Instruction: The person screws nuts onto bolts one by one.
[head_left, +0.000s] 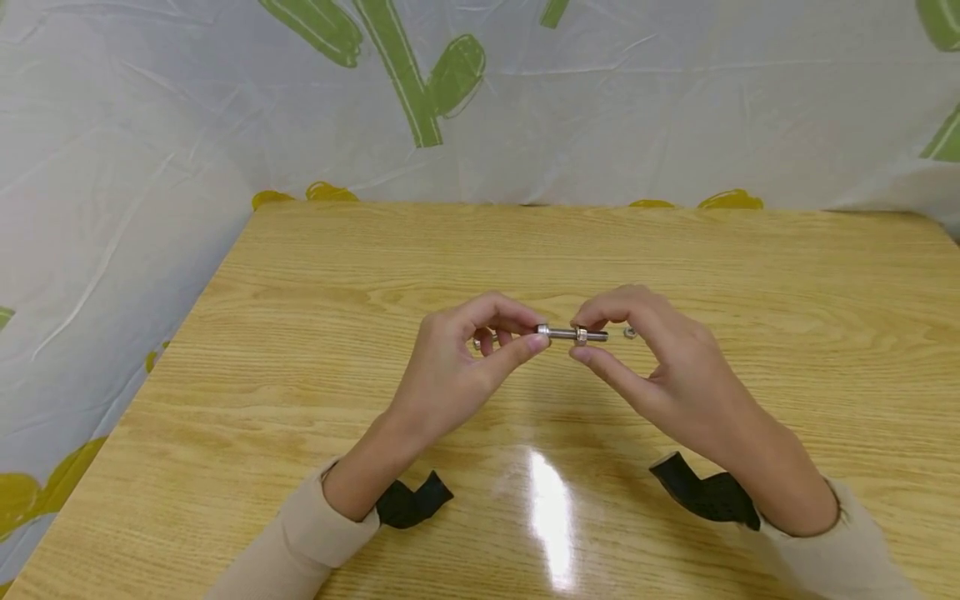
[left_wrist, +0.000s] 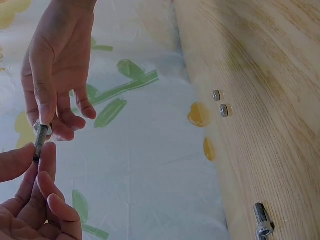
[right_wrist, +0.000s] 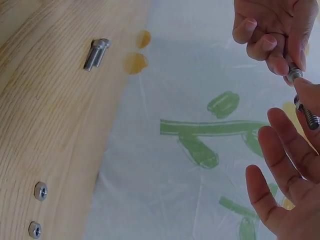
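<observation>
Left hand (head_left: 453, 367) pinches the bolt (head_left: 561, 333) by its head, right hand (head_left: 686, 371) the nut (head_left: 581, 336). Keep bolt steady; turn nut square to thread, no forcing.

Light wood-grain table (head_left: 337, 267) in front of me, glossy, grain running side to side. Bright glare patch (head_left: 551, 521) on the near part. Creased whitish sheet (head_left: 675, 125) past the back edge and down my left. Green stem print (head_left: 401, 75) up top; yellow prints (head_left: 731, 199) along the table's back edge.
</observation>
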